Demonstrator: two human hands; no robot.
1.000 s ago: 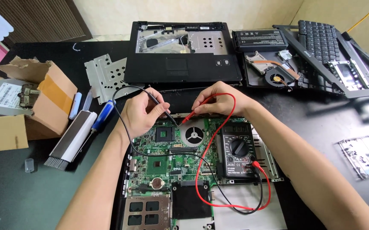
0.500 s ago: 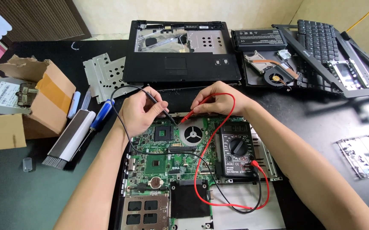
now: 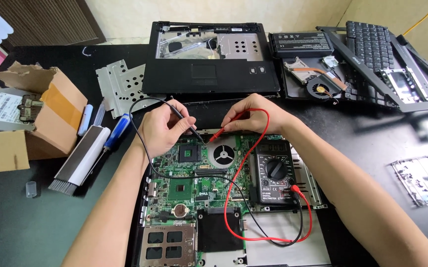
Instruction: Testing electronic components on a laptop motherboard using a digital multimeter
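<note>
Green motherboard point(image 3: 194, 188) is lying just below both hands. Left hand point(image 3: 162, 131) is pinching the black probe point(image 3: 186, 121), right hand point(image 3: 256, 118) is pinching the red probe point(image 3: 224, 129); both tips are slanting inward, nearly meeting beside the round fan point(image 3: 222, 154).

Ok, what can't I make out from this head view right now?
- Exact contact point of the black probe and red probe tips on the board: too small.
- Multimeter dial setting: too small.
- Left hand palm side and right hand fingertips: turned away.
- Board's lower end: cut off by the frame's bottom edge.
</note>
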